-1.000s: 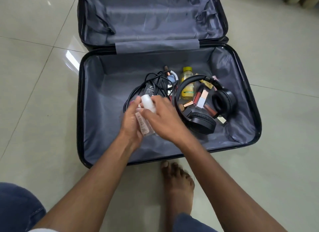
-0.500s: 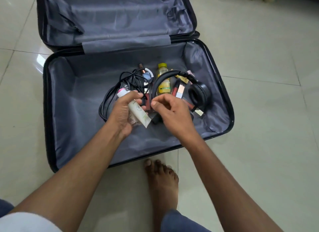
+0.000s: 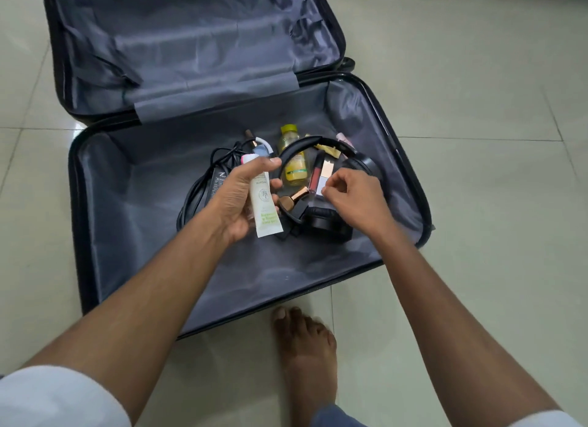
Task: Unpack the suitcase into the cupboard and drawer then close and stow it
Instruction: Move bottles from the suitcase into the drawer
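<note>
**Tube secured, right hand free for the next pick**

A second ago both hands worked together on the white tube (image 3: 265, 204); now the left hand (image 3: 237, 200) alone holds it, fingers wrapped round its upper part, cap end up, over the near side of the headphones (image 3: 327, 223). That frees the right hand (image 3: 353, 197), which has moved over the headphones, fingertips (image 3: 327, 189) curled loosely with nothing in them, just above the small pale box (image 3: 326, 175). My guess is that a second item comes next.

Beyond the headphones' near cup lie a gold-capped bottle (image 3: 294, 199) and a red lip gloss (image 3: 316, 175); further on, the yellow bottle (image 3: 292, 159). The black cable (image 3: 199, 194) is to their left. All sit in the open suitcase (image 3: 127, 204), far from emptied.
</note>
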